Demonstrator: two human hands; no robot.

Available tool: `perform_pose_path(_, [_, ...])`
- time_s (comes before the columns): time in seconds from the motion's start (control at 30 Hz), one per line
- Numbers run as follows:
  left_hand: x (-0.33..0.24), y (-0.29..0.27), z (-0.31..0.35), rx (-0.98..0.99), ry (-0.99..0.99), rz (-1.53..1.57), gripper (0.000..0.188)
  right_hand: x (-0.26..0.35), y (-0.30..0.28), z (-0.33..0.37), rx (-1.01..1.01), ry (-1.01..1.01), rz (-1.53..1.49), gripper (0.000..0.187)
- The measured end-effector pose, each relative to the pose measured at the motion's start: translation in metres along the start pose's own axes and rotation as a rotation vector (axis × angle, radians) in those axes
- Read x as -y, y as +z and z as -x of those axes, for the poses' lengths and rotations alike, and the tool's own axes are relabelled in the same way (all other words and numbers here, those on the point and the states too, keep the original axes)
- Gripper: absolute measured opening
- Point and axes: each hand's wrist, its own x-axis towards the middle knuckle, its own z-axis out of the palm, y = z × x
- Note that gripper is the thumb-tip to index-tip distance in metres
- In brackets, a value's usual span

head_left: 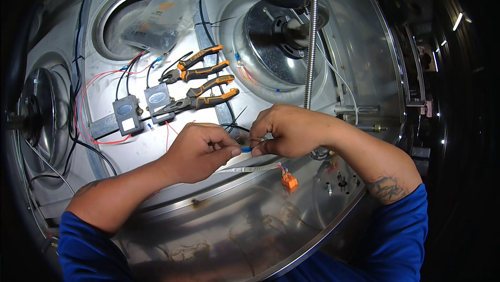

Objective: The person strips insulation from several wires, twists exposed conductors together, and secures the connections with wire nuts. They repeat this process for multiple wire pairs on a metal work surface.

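Blue crimp connector: we saw this short, glossy plastic sleeve point(246, 149) held in the air between two sets of fingertips, above the sheet-steel panel point(179, 125).
Left hand: ours point(204, 151) pinched the connector's left end between thumb and curled fingers.
Right hand: ours point(286, 132) closed thumb and fingertips on its right end; the fingers hid much of what lay there.
Orange plug: just below our hands we had a blocky plastic housing point(289, 182), at the end of a pale, sleeved cable point(250, 169).
Long-nose pliers: their tapered steel jaws rested over a grey box, the black-and-orange handles point(216, 99) spread apart.
Side cutters: just above, we saw a stubbier steel head and similar moulded grips point(205, 71).
Grey boxes: we had two matt rectangular modules, a left one point(127, 115) with a white label and a right one point(158, 99) partly under the pliers, both with oval blue labels.
Red wires: thin, smooth strands point(86, 86) looped beside the left box.
Plastic bag: clear, crinkled film point(164, 19) overlapped a round, rimmed opening point(99, 34).
Metal hose: ribbed and shiny, it point(311, 37) ran down before a polished round drum point(260, 32).
Our sleeves: blue cloth point(88, 245) ended near the elbows.
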Motion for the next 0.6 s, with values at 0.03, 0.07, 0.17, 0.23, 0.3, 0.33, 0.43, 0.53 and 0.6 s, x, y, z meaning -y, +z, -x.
perform_pose_path(0.03, [-0.001, 0.000, 0.000, -0.027, 0.056, -0.039, 0.009, 0.000, 0.000, 0.000, -0.034, -0.043, 0.017, 0.009])
perform_pose_path(0.07, [-0.003, 0.001, 0.000, -0.035, 0.019, -0.029, 0.009, -0.001, 0.000, -0.001, -0.069, -0.087, 0.035, 0.011])
perform_pose_path(0.17, [-0.008, 0.002, -0.004, -0.051, -0.011, -0.027, 0.009, 0.000, 0.001, -0.002, -0.128, -0.184, 0.041, 0.013])
perform_pose_path(0.23, [-0.011, 0.002, -0.008, -0.035, -0.065, -0.004, 0.010, 0.003, 0.002, -0.001, -0.171, -0.104, -0.015, 0.014])
perform_pose_path(0.3, [-0.013, 0.002, -0.010, -0.024, -0.031, -0.034, 0.010, 0.004, 0.001, -0.001, -0.169, -0.077, -0.034, 0.015])
perform_pose_path(0.33, [-0.014, 0.001, -0.010, -0.014, -0.002, -0.055, 0.010, 0.004, 0.000, -0.001, -0.142, -0.088, -0.029, 0.015])
perform_pose_path(0.43, [-0.015, 0.000, -0.010, -0.007, -0.101, 0.119, 0.008, 0.001, -0.003, -0.002, -0.136, -0.136, -0.016, 0.014])
perform_pose_path(0.53, [-0.013, -0.002, -0.008, 0.004, -0.194, 0.205, 0.007, -0.003, -0.005, -0.002, -0.115, -0.134, -0.012, 0.014])
perform_pose_path(0.6, [-0.010, -0.002, -0.008, 0.022, -0.198, 0.261, 0.008, -0.004, -0.006, -0.001, -0.091, -0.118, -0.043, 0.014])
